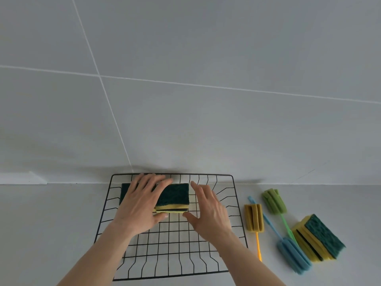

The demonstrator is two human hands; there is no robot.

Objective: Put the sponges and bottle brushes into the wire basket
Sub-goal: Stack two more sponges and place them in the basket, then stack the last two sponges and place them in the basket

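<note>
Black wire basket (pixel 237 203): left hand (pixel 140 205), fingers spread flat on two stacked green-yellow sponges (pixel 175 198); right hand (pixel 210 211) splayed beside them; three foam bottle brushes (pixel 254 217) beyond

Soft, even daylight and a clear picture, with wide-angle bending at the borders.

The light is diffuse and rather cool, without glare on the grey tiled wall (pixel 206 48) or the table (pixel 51 223). Only a faint, blurred shadow lies behind the wire basket (pixel 240 213) where wall meets table. The grout lines curve and slant from the lens. The centre is sharp; the forearms at the bottom border look slightly soft.
</note>
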